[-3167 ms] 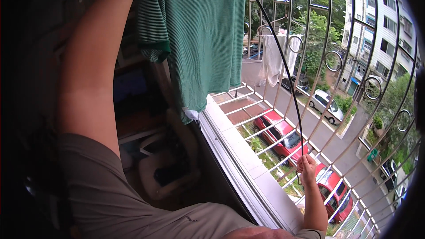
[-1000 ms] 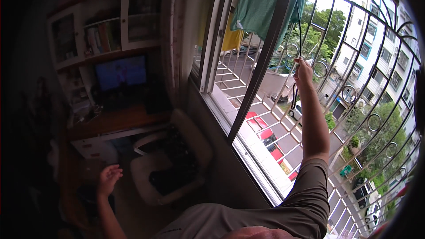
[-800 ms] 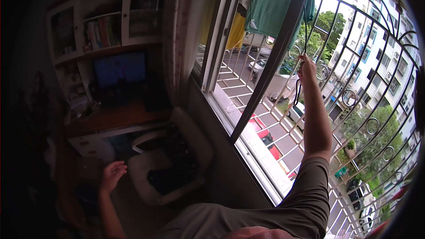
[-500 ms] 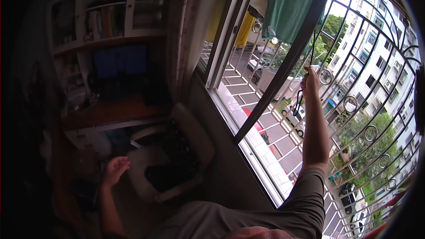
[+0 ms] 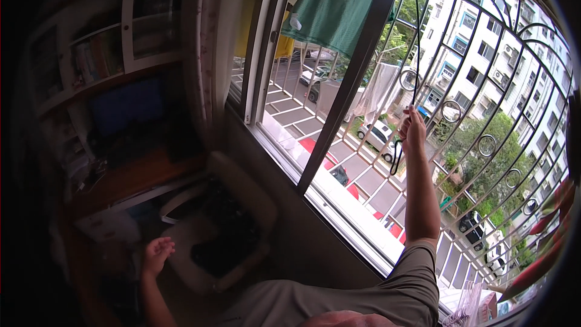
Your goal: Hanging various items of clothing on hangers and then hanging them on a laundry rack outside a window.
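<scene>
Line (image 5: 417,54) clenched in right hand (image 5: 413,126), left hand (image 5: 158,255) loosely uncurled, empty, dangling loop (image 5: 395,162) liable to snag grille (image 5: 477,145) if swung.

Rod (image 5: 417,48) right of shirt (image 5: 338,6)

Bright daylight right, gloom left

1 screen (image 5: 126,107) stands on a wooden desk (image 5: 140,169) near 1 pale chair (image 5: 243,195), with books (image 5: 98,57) shelved above.
</scene>
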### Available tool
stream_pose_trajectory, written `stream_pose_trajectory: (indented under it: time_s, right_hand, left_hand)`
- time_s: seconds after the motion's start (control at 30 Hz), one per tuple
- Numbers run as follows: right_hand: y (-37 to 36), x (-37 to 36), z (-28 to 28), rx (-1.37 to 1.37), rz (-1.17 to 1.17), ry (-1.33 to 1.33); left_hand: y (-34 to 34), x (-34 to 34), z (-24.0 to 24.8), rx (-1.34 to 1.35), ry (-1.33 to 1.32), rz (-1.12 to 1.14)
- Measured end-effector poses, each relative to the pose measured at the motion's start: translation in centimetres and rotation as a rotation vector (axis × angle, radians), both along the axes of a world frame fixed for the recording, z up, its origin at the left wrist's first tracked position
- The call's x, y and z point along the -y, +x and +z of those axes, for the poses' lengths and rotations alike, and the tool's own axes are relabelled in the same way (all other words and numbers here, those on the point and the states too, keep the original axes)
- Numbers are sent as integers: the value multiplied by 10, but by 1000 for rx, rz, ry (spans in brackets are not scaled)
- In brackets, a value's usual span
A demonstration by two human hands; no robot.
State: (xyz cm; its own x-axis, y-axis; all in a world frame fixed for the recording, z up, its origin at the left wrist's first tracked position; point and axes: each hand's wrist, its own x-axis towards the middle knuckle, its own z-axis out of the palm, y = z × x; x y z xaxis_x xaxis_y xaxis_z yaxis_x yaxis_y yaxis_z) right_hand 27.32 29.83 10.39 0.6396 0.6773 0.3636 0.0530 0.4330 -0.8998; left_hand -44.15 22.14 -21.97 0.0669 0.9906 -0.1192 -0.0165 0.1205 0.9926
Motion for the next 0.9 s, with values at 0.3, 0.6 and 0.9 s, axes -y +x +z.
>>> stream_pose_trajectory:
  time_s: [0.3, 0.6, 0.9]
  right_hand:
    - [104, 36, 83, 45, -82, 126]
    - [129, 49, 5, 138, -269, -54]
    - [153, 76, -47, 385, -444, -200]
  left_hand:
    - [54, 5, -14, 39, -26, -44]
    - [91, 73, -64, -79, -256, -49]
    - [86, 107, -153, -68, -505, 0]
